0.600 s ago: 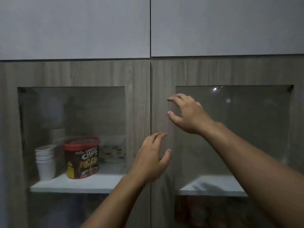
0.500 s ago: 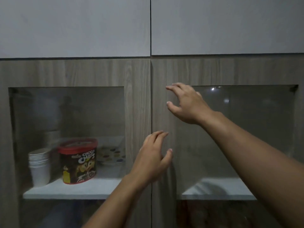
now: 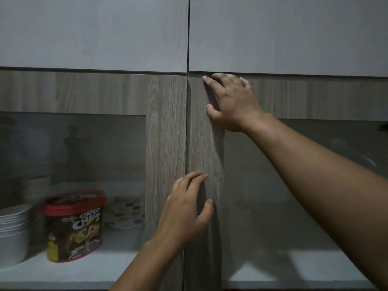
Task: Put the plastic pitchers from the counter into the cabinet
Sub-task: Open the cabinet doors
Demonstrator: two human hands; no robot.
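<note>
Looking from the left, stacked white cups [image 3: 13,229] sit at the shelf's [image 3: 84,269] left edge, then a red-lidded cereal tub [image 3: 74,224] and a spotted plate [image 3: 127,215] farther back, all behind the closed left glass door [image 3: 165,143]. Left hand [image 3: 185,215] is empty, fingers spread at the centre seam. Right hand [image 3: 233,101], also empty, hooks the right door's [image 3: 204,148] top corner. No pitchers in view; being plastic, they're likely light and best carried by the handle.

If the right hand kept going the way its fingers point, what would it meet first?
The right hand points up-left; its fingertips already sit at the right door's top edge, so probably the grey upper panel just above, though depth is unclear.
</note>
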